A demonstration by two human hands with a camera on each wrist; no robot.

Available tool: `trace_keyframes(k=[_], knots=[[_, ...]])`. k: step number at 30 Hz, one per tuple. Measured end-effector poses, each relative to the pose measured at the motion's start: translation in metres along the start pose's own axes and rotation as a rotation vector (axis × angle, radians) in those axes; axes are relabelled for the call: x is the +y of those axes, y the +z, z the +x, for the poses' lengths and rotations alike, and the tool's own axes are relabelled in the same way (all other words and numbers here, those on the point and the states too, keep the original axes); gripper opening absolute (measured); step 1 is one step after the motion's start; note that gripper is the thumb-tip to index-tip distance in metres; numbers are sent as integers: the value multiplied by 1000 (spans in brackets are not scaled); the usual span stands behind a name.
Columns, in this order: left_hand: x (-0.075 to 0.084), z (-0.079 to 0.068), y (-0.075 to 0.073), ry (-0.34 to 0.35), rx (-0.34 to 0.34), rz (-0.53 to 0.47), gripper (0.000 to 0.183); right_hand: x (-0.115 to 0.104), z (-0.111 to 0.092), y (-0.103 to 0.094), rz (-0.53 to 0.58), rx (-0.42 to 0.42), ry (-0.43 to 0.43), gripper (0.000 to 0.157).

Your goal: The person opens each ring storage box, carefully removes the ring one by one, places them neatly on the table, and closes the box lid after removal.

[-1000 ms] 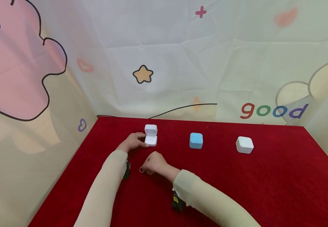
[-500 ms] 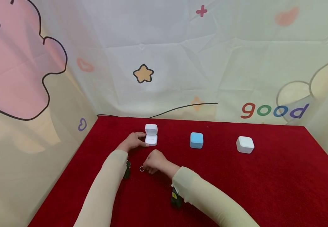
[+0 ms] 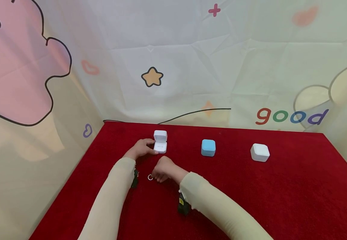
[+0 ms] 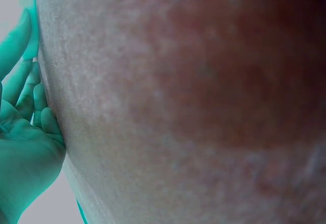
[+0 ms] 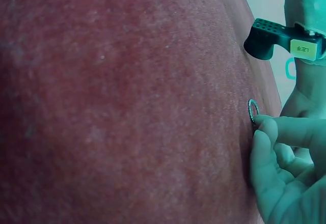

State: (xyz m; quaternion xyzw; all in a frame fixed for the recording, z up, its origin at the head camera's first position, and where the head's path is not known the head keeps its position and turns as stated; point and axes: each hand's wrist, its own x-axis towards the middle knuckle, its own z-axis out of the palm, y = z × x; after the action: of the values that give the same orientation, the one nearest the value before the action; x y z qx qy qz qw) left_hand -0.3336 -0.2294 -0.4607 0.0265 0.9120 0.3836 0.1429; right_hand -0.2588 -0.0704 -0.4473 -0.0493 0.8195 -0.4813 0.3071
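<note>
A small white ring box [image 3: 160, 147] stands with its lid raised at the back left of the red cloth. My left hand [image 3: 139, 149] holds it from the left side, thumb at the front corner and fingers farther back. In the left wrist view the fingers [image 4: 26, 89] reach up toward the box's edge. In front of the box, my right hand [image 3: 165, 169] pinches a ring [image 5: 250, 111] between thumb and index finger. The ring is upright, close over the cloth, and its band looks beaded or stone-set in the right wrist view.
A closed light blue box [image 3: 208, 148] stands to the right of the open one, and a closed white box [image 3: 260, 152] farther right. Red cloth [image 3: 236, 186] covers the table. A printed curtain [image 3: 191, 83] hangs behind and at the sides.
My right hand has shifted slightly forward with the ring in its pinch. My left hand keeps its hold on the open box, and the head view has tilted a little.
</note>
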Motion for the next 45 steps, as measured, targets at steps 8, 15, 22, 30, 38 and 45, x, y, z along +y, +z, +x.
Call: trace_keyframes(k=[8, 15, 22, 30, 38, 45], knots=[[-1, 0, 1, -3, 4, -3, 65, -1, 1, -2, 45, -46, 14, 24], [1, 0, 1, -7, 3, -18, 65, 0, 0, -6, 62, -73, 14, 18], [0, 0, 1, -9, 3, -13, 66, 3, -2, -14, 95, -79, 12, 14], [0, 1, 3, -10, -2, -3, 66, 12, -4, -25, 132, -92, -32, 22], [1, 0, 2, -14, 4, -9, 64, 12, -7, -38, 160, -89, -73, 27], [1, 0, 1, -9, 2, -3, 64, 11, -7, -49, 147, -84, -125, 33]])
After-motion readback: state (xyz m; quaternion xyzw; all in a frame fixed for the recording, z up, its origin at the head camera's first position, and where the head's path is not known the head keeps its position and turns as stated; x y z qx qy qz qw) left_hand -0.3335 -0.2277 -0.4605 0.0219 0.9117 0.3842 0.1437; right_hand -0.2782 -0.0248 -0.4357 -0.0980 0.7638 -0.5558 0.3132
